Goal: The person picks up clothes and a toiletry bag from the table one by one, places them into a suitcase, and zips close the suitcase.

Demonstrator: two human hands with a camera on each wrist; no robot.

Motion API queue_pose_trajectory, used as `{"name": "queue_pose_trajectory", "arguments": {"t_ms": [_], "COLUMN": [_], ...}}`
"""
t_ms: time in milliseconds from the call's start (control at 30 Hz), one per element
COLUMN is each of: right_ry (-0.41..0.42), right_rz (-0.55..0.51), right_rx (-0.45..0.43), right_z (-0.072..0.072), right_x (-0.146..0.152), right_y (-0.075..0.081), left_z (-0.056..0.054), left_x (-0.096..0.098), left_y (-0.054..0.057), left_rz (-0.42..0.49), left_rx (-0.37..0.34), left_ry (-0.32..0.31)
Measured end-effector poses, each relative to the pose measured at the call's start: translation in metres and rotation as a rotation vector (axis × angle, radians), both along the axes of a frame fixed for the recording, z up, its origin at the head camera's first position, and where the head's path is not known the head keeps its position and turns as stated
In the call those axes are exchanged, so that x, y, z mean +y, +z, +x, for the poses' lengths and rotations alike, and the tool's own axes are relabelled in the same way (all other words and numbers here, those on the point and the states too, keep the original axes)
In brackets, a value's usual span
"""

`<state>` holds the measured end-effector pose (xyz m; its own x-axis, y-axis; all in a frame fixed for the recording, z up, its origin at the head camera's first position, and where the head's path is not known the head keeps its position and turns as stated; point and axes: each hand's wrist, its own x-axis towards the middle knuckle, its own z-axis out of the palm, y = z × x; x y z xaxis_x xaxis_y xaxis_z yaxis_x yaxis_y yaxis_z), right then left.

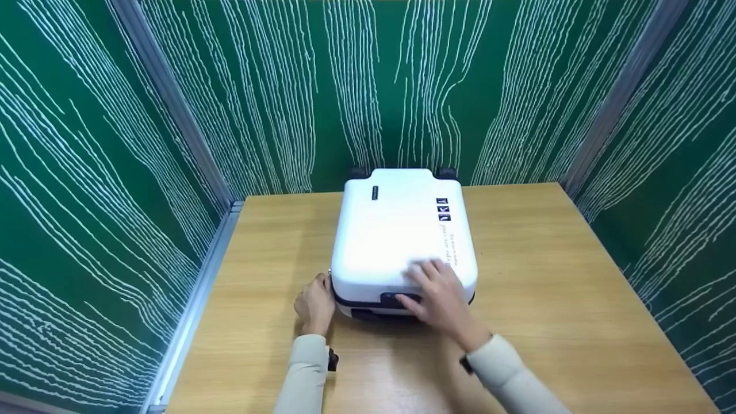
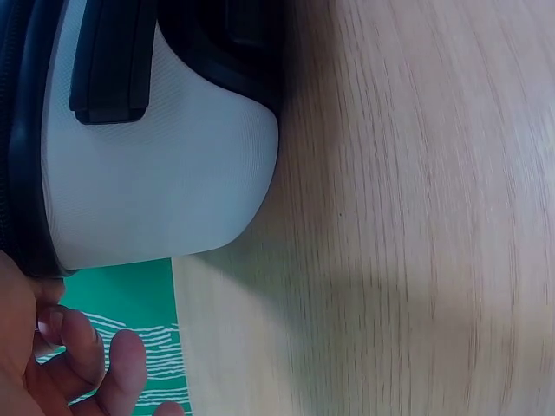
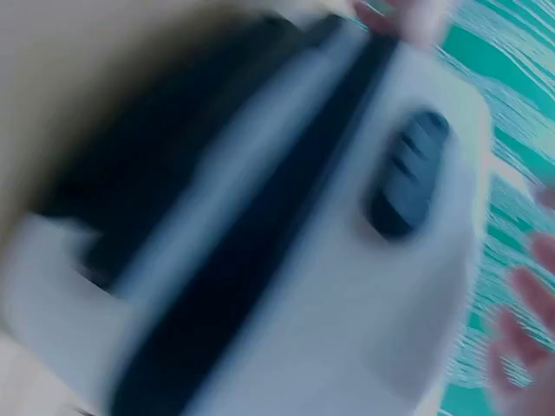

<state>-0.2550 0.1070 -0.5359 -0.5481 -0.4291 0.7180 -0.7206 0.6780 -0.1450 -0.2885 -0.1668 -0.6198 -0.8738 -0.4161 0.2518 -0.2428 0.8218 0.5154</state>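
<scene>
A small white hard-shell suitcase (image 1: 391, 236) lies flat, its wheels toward the back wall. At its front left corner my left hand (image 1: 315, 303) curls its fingers and seems to pinch a small metallic zipper pull (image 1: 330, 271). In the left wrist view, the fingers (image 2: 82, 347) sit against the dark zipper band (image 2: 24, 173), and the pull is hidden. My right hand (image 1: 440, 296), blurred, hovers over or touches the front top edge with fingers extended, near a dark oval latch (image 3: 408, 178). In the right wrist view its fingers (image 3: 531, 295) stand apart from the shell.
The suitcase rests on a wooden table (image 1: 535, 276). Green panels (image 1: 397, 86) with white wavy lines stand at the back and both sides, with metal posts (image 1: 178, 109) at the corners. A dark carry handle (image 2: 113, 61) is on the suitcase's front side.
</scene>
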Motion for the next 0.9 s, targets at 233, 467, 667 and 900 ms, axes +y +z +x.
{"name": "queue_pose_trajectory", "arguments": {"t_ms": [233, 467, 667, 900], "right_ry": [-0.131, -0.260, -0.379, -0.414], "right_rz": [0.272, 0.343, 0.369, 0.355], "right_rx": [-0.352, -0.352, -0.372, -0.350], "right_z": [-0.033, -0.037, -0.036, -0.036], "right_x": [-0.011, -0.023, -0.033, -0.043], "right_y": [0.019, 0.008, 0.004, 0.001], "left_z": [-0.003, 0.002, 0.003, 0.003], "left_x": [0.001, 0.001, 0.002, -0.001], "left_y": [0.001, 0.000, -0.001, -0.003], "left_rz": [0.015, 0.012, -0.004, -0.001], "left_rx": [0.001, 0.025, 0.065, 0.084], "left_ry": [-0.009, 0.001, -0.022, -0.027]}}
